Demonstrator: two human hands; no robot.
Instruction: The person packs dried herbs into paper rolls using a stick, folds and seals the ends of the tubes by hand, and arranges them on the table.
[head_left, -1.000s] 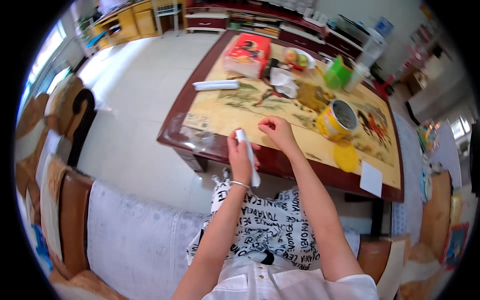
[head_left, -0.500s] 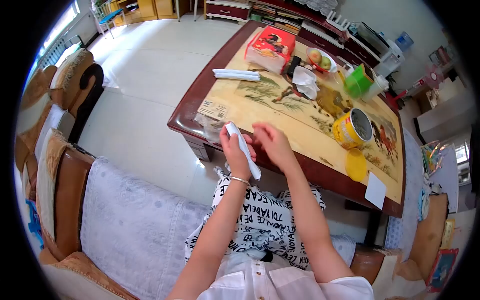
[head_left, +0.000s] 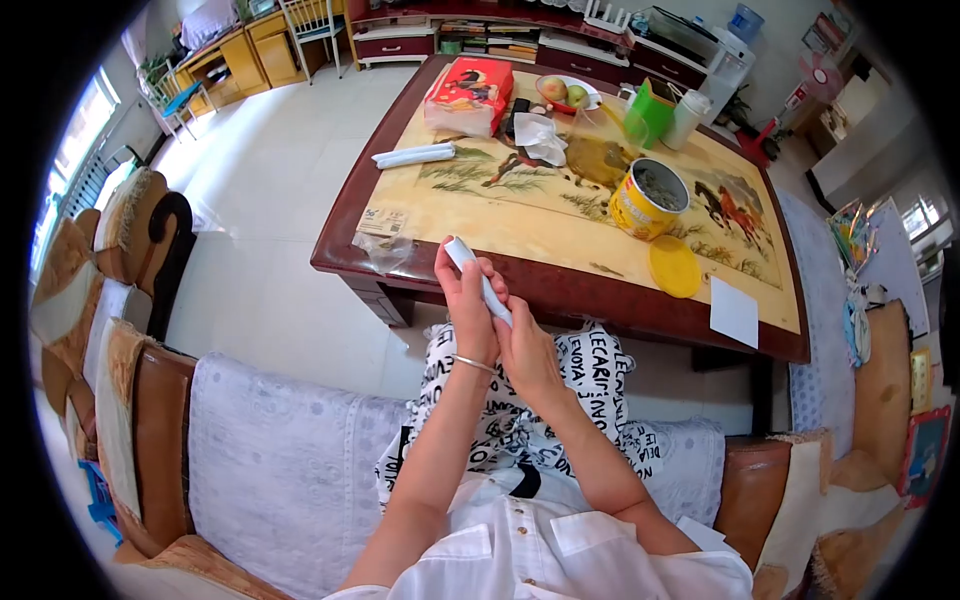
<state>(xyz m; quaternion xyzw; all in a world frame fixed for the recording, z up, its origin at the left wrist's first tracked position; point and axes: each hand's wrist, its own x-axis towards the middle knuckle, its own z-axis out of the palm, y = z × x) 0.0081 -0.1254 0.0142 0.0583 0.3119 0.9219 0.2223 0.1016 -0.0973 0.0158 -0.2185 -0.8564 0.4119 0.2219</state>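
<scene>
A white paper roll (head_left: 477,279) is held over my lap, just off the table's front edge. The fingers of my left hand (head_left: 468,305) are wrapped round it. My right hand (head_left: 530,350) closes on its lower end, touching my left hand. More white rolls (head_left: 414,156) lie at the table's left side. On the right stand a yellow can (head_left: 649,199) with dark contents, its yellow lid (head_left: 675,267) lying in front, and a white sheet (head_left: 734,312) near the corner.
The wooden table (head_left: 560,262) also bears a red package (head_left: 469,96), a crumpled tissue (head_left: 540,138), a fruit bowl (head_left: 596,98), a green box (head_left: 649,112), a white bottle (head_left: 686,120) and a clear plastic bag (head_left: 384,250). A covered sofa (head_left: 290,450) is beneath me.
My right hand has come down from above the table edge to the lower end of the roll and closed on it. My left hand still holds the roll. The camera view has shifted.
</scene>
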